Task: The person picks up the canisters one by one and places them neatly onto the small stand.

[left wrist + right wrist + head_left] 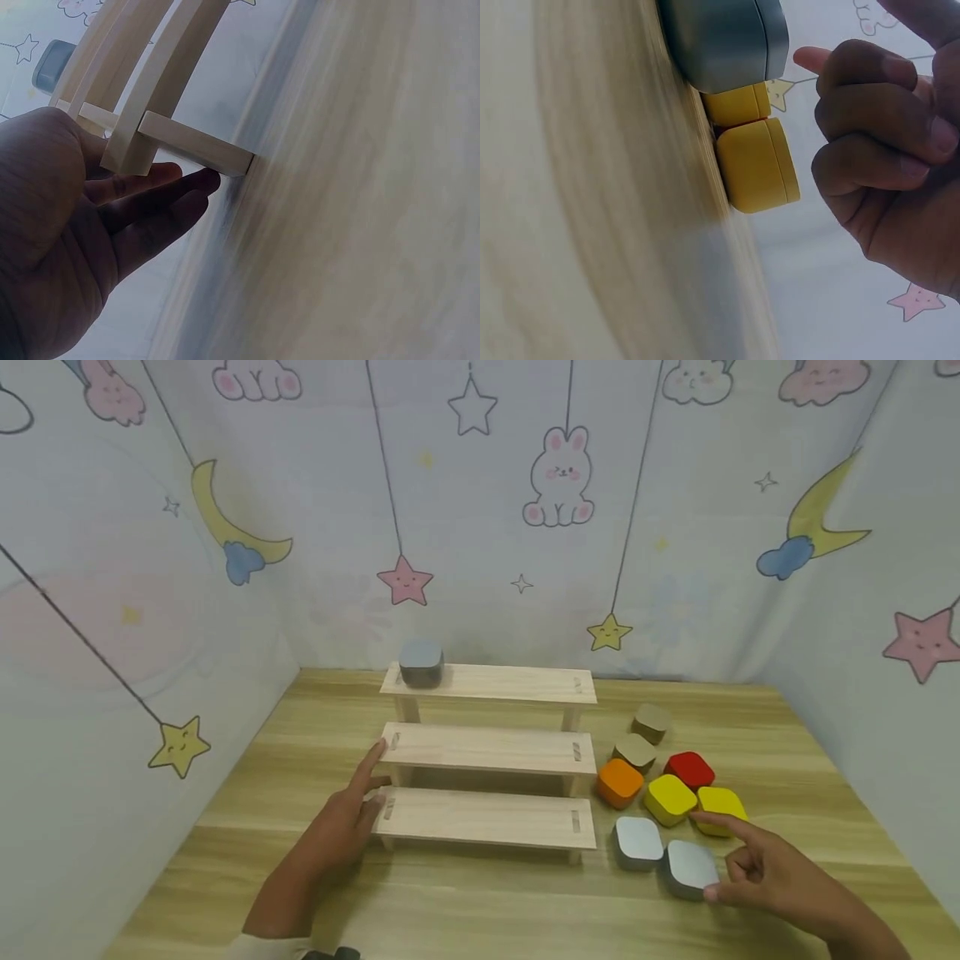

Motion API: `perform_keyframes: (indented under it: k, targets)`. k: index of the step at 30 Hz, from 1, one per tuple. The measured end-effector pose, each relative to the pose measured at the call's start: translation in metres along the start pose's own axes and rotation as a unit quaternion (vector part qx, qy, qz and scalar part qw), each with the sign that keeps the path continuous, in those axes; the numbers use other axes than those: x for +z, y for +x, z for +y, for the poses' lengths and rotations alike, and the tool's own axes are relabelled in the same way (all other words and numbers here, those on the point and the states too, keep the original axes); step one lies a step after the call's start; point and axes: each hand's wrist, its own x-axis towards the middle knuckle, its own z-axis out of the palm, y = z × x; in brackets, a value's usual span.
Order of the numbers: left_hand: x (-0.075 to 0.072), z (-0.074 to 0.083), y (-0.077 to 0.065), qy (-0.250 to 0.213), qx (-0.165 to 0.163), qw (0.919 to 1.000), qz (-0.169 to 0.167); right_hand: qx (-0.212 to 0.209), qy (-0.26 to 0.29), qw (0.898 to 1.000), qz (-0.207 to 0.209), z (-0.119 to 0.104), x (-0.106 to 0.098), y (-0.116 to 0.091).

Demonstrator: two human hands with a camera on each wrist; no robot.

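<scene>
A three-tier wooden step shelf (487,818) stands on the table. My left hand (341,828) touches its left end, fingers against the middle and lowest boards; in the left wrist view the fingers (154,223) lie beside a shelf leg (196,146). My right hand (776,872) hovers at a grey rounded-square box (690,867). Index finger and thumb are spread apart, the thumb tip at the box's near edge; the other fingers are curled. From the right wrist, a gap shows between hand and grey box (716,41). Another grey box (637,842) stands beside it.
Behind the grey boxes stand two yellow boxes (670,799), an orange one (619,782), a red one (690,770) and two tan ones (651,722). Another grey box (421,663) sits at the left of the top board. Patterned white curtains (480,527) surround the table.
</scene>
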Motion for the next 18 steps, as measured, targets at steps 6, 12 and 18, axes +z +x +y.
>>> perform_keyframes:
  k: [6,12,18]
  targets:
    - [0.002,0.002,0.001,-0.01,-0.009,0.9999,-0.002,0.018,0.026,0.999,-0.033,0.006,-0.003,0.0]
    - [0.001,0.002,0.0,-0.014,-0.012,0.9998,-0.002,0.022,0.048,0.997,-0.049,0.012,-0.003,0.003]
    - [0.001,0.001,0.0,-0.014,-0.009,0.9999,0.0,0.038,0.025,0.998,-0.047,0.018,-0.001,0.005]
